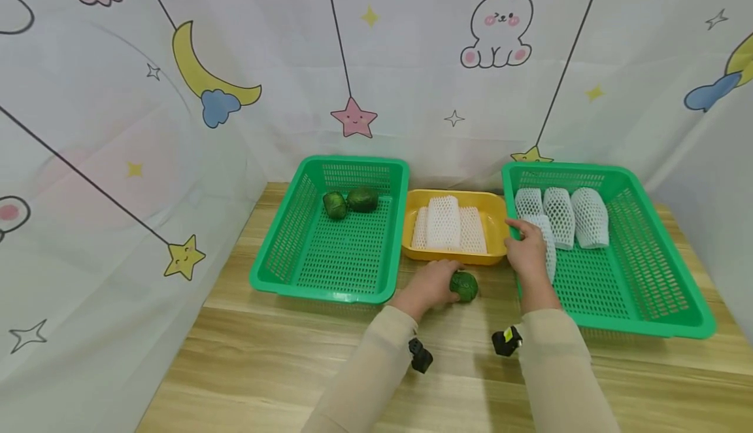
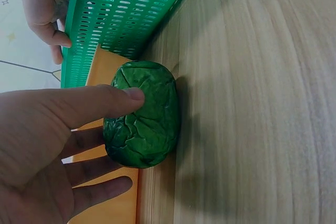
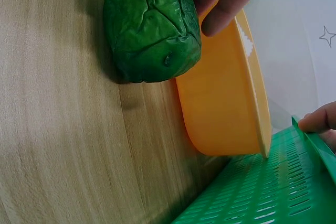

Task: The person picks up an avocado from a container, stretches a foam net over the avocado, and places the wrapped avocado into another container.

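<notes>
My left hand [image 1: 434, 284] pinches a dark green, wrinkled, rounded fruit [image 1: 464, 286] low over the table, in front of the yellow tray. In the left wrist view the thumb lies across the fruit's creased side, with the other fingers behind it. My right hand [image 1: 526, 250] grips the near-left rim of the right green basket [image 1: 623, 325]; in the right wrist view its fingertips [image 3: 310, 123] are on that rim. Beside this hand, a fruit in a white foam net [image 1: 548, 246] lies inside the basket, partly covered by the hand.
Several more white-netted fruits [image 1: 590, 217] lie in the right basket. Between the baskets, the yellow tray [image 1: 497, 214] holds flat white foam nets [image 1: 444, 224]. Two dark green fruits [image 1: 363, 199] sit at the back of the left green basket [image 1: 329, 294]. A printed curtain [image 1: 435, 86] hangs behind.
</notes>
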Demonstrator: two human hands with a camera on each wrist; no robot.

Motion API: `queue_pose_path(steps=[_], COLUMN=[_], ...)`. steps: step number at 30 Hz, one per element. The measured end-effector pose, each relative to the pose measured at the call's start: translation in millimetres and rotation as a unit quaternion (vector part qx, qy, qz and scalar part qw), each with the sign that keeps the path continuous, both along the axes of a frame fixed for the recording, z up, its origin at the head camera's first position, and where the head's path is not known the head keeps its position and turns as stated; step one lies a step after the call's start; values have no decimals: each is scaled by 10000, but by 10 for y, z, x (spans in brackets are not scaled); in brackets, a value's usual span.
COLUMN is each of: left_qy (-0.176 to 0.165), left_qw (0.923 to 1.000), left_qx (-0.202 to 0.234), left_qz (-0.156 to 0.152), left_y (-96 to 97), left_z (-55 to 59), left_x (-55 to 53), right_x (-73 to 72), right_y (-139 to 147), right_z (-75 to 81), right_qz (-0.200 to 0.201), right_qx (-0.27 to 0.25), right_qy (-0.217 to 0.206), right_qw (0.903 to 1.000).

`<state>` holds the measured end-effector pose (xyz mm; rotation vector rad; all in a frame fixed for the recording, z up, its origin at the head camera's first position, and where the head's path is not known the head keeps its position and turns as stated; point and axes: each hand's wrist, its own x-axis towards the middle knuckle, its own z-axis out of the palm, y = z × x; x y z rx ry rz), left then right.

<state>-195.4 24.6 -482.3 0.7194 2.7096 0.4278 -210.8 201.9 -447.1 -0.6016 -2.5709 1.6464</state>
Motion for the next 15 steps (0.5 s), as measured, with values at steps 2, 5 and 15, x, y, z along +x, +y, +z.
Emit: queue_pose_path(steps=[2, 5, 15], left_qy=[25, 39, 185], left_qw=[10000, 10000, 9972], left_qx=[23, 63, 690], left_qz=[-23, -45, -216], left_y=[-14, -35, -191], left_z=[7, 19, 384], left_x=[-4, -7, 70], right_x=[0, 4, -2], right_y=[-4, -13, 17], right_z=[-1, 6, 11], right_qz=[-5, 18, 151], right_qx=[-5, -14, 12], right_qy=[-11, -22, -30], right_qw=[10000, 10000, 9999])
